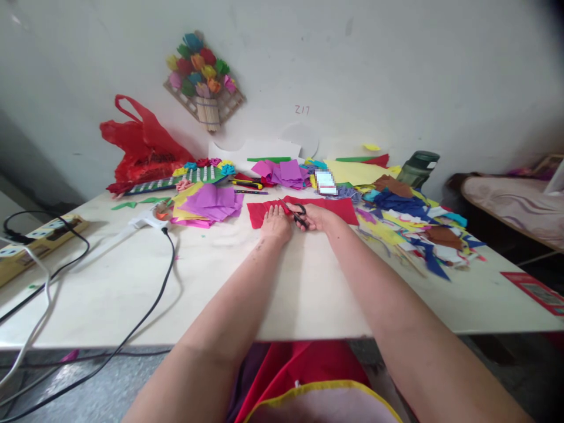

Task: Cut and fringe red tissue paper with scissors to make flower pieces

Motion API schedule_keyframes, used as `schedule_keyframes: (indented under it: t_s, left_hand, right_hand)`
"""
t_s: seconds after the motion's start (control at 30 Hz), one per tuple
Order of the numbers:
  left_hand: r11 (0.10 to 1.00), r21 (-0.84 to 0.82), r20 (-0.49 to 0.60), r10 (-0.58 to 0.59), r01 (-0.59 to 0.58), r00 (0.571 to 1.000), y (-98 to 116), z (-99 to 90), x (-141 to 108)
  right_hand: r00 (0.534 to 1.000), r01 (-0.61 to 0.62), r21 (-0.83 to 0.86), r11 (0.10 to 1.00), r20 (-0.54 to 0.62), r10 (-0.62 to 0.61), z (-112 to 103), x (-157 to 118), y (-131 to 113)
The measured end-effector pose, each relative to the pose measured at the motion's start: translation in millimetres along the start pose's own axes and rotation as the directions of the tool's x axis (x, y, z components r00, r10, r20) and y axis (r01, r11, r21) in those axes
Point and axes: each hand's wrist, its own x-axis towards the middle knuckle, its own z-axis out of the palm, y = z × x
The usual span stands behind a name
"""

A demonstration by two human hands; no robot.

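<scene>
Red sheet [345,210] held flat under the left hand [276,223], scissors [300,218] in the right hand [316,217].
The sheet lies lengthwise from left to right at the middle of the white table [308,294], within reach of both hands, nearer than the phone [325,183]. Left fingers: extended and slightly apart, resting on the sheet's left part and gripping nothing; the flat press appears meant to stop it slipping or creasing. Right fingers: closed around the scissor handles, blades pointing far and left over the sheet beside the left hand, a hold that seems to suit control at that spot. Blade opening cannot be told. Purple sheets [214,202] lie to the left and mixed scraps [412,220] to the right, apparently kept aside to leave working room.
</scene>
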Motion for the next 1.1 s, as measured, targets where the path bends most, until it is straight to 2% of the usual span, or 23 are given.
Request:
schedule_keyframes:
  t_s: [0.1, 0.5, 0.87, 1.1]
  left_hand:
    - [1.0, -0.007, 0.006, -0.006, 0.006, 1.0, 0.3, -0.7, -0.2]
    - [1.0, -0.026, 0.015, -0.007, 0.007, 1.0, -0.1, -1.0, -0.3]
    - [1.0, -0.006, 0.018, -0.005, 0.005, 1.0, 0.0, -0.5, -0.5]
    - [1.0, 0.002, 0.0, -0.021, 0.021, 1.0, 0.6, -0.1, -1.0]
  right_hand:
    - [1.0, -0.014, -0.021, 1.0, -0.014, 0.014, 0.9, 1.8, -2.2]
    - [0.996, 0.074, -0.001, 0.997, -0.051, -0.074, 5.5, 3.7, 2.8]
    - [0.986, 0.104, -0.02, 0.994, -0.126, -0.106, 13.4, -13.3, -1.9]
    - [0.98, 0.121, 0.007, 0.993, -0.16, -0.119, 16.2, -11.6, 0.0]
